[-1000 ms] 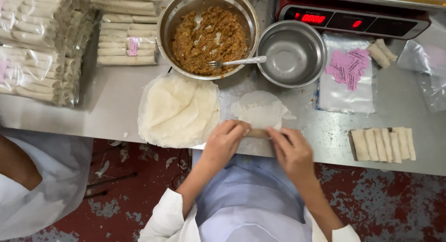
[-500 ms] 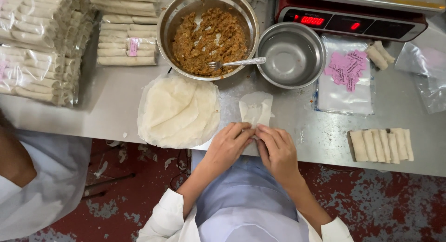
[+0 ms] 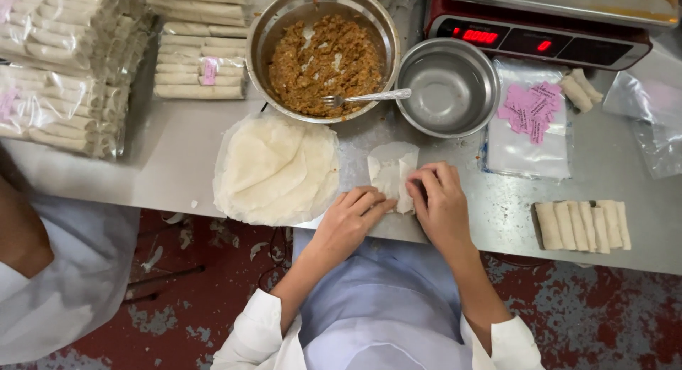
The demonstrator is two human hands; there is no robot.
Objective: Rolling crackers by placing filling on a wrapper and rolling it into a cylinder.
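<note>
Large filling bowl (image 3: pixel 323 54) with fork (image 3: pixel 366 97), empty steel bowl (image 3: pixel 447 87), red scale (image 3: pixel 543 22), five finished rolls (image 3: pixel 582 226), bagged rolls (image 3: pixel 60 64), pink labels (image 3: pixel 531 109)

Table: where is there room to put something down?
Bare steel table shows left of the wrapper stack, and between the right hand and the finished rolls. The back is crowded: filling bowl, empty bowl, scale.
</note>
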